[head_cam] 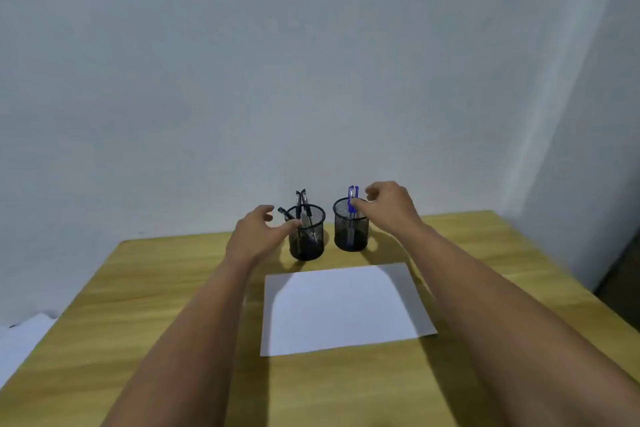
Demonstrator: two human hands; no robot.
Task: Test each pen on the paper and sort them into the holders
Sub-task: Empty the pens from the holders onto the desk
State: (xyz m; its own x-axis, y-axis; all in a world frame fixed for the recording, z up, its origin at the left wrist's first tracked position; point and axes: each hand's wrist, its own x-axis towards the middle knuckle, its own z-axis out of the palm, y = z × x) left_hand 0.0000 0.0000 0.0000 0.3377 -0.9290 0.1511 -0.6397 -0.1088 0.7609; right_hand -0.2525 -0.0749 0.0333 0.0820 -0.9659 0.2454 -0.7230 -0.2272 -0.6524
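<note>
Hands at two mesh holders nr bench back edge: left hand loose, thumb on left holder w/ black pens; right hand pinching blue pen in right holder. Paper unmarked, near side.

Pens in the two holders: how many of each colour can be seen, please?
Black pens, in the left mesh holder: 3
Blue pens, in the right mesh holder: 2
Total: 5
</note>
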